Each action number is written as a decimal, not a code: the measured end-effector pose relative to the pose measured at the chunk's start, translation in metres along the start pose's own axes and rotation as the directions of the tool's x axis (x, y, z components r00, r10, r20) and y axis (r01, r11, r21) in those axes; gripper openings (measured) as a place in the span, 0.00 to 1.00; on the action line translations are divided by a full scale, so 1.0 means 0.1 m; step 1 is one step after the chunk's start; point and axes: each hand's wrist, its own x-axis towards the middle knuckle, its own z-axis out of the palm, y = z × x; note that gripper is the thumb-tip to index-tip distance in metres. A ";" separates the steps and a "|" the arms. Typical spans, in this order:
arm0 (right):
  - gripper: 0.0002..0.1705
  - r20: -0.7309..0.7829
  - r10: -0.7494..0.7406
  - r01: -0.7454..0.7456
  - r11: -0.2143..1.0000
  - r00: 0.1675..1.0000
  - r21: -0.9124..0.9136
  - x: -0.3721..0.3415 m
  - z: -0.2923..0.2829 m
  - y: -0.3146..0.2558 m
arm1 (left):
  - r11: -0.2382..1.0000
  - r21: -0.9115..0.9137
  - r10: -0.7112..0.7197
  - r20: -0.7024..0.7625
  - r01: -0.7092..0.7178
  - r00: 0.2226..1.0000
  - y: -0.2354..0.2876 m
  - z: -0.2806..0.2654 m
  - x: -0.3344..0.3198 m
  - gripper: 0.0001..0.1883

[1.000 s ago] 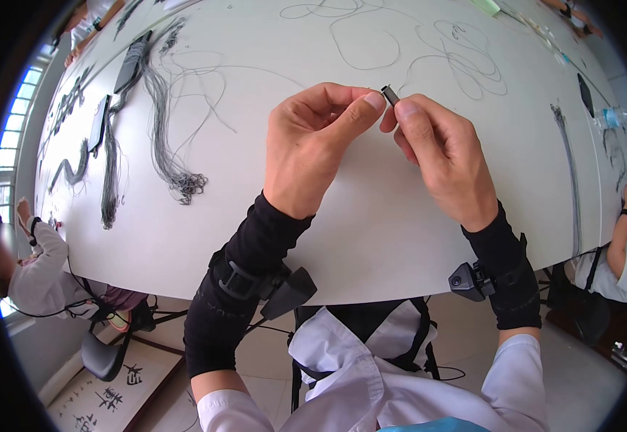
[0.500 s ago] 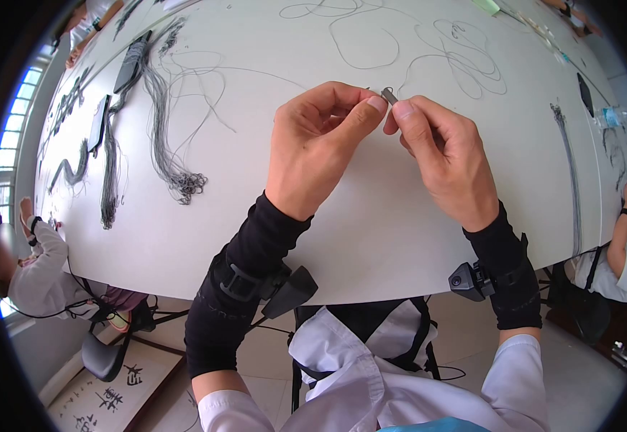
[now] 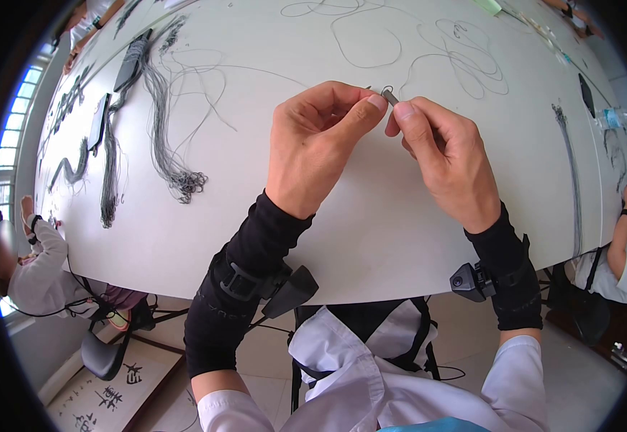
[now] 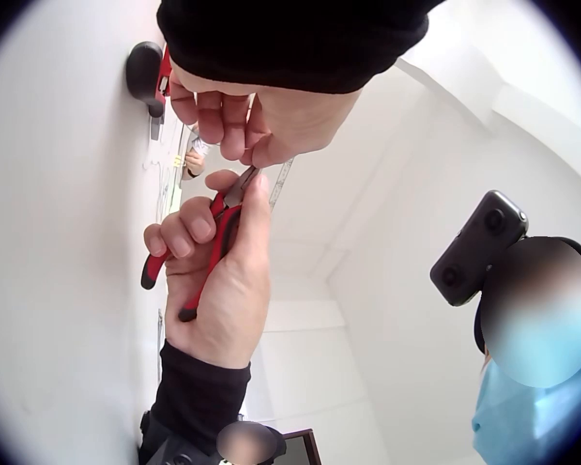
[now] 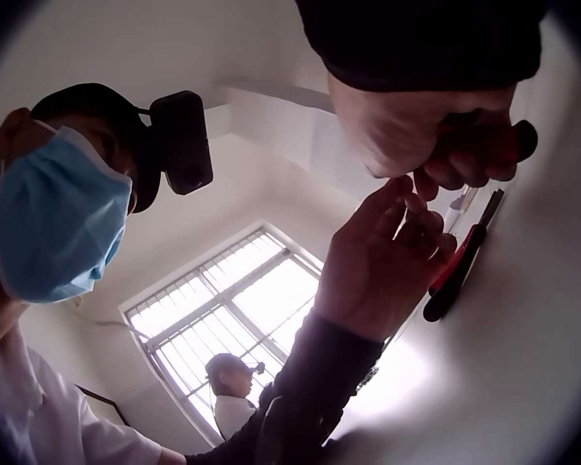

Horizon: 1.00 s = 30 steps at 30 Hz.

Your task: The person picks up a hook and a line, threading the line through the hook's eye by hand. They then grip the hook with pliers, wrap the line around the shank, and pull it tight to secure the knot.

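Observation:
My right hand [image 3: 446, 155] grips red-and-black pliers [image 4: 218, 242], handles in the palm. Their grey nose [image 3: 391, 96] juts out past the thumb. Thumb and index finger of my left hand [image 3: 317, 147] pinch a tiny piece right at the nose; a thin dark wire loop [image 3: 387, 88] peeks out there. The rest of that piece is hidden behind the fingertips. Both hands are held close together above the white table [image 3: 371, 237].
Bundles of grey looped cord [image 3: 158, 122] lie on the left, beside dark flat holders [image 3: 99, 122]. Loose thread coils [image 3: 468, 68] spread at the back. A second red-and-black tool [image 5: 455, 276] rests on the table. A bottle [image 3: 615, 117] and another cord bundle [image 3: 571, 173] are right.
The pliers' nose has turned and dipped slightly towards my left fingertips, and the thin loop has come into sight above it. Both hands have otherwise stayed nearly still.

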 end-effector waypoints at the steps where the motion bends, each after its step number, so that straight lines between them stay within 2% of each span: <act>1: 0.24 0.006 0.010 -0.011 1.000 1.000 0.007 -0.01 0.00 0.00 | 1.000 0.002 0.004 0.001 -0.004 1.000 0.00 0.00 0.00 0.09; 5: 0.26 0.059 0.067 -0.074 0.987 0.996 0.140 -0.01 0.01 0.03 | 1.000 -0.005 0.016 -0.003 -0.016 1.000 -0.01 0.00 0.00 0.09; 8: 0.27 0.250 0.222 -0.304 0.880 0.942 0.365 -0.01 -0.05 -0.04 | 0.999 -0.028 0.018 0.001 -0.018 1.000 0.00 0.00 0.00 0.08; 14: 0.25 0.293 0.197 -0.311 0.854 0.935 0.417 0.01 -0.07 -0.03 | 0.999 -0.040 0.009 -0.034 -0.011 0.999 0.00 -0.01 0.01 0.10; 17: 0.20 0.252 0.110 -0.244 0.765 0.961 0.596 0.00 -0.08 0.07 | 0.999 -0.036 0.020 -0.053 -0.022 0.998 -0.02 -0.02 0.02 0.11; 20: 0.17 0.185 0.019 -0.126 0.797 0.983 0.590 0.02 -0.08 0.06 | 0.998 -0.051 0.026 -0.079 -0.030 0.996 -0.02 -0.01 0.02 0.12; 22: 0.17 0.046 -0.084 0.048 0.855 0.995 0.516 0.03 0.00 0.07 | 0.999 -0.034 0.023 -0.082 -0.026 0.996 -0.02 -0.02 0.02 0.12; 24: 0.17 -0.027 -0.126 0.126 0.898 0.992 0.423 0.03 0.03 0.07 | 0.999 -0.025 0.028 -0.088 -0.031 0.996 -0.01 -0.02 0.01 0.12; 30: 0.17 -0.048 -0.055 0.061 0.987 0.997 0.150 0.00 0.02 0.03 | 0.998 -0.005 0.063 -0.111 -0.064 0.992 -0.02 0.01 0.01 0.12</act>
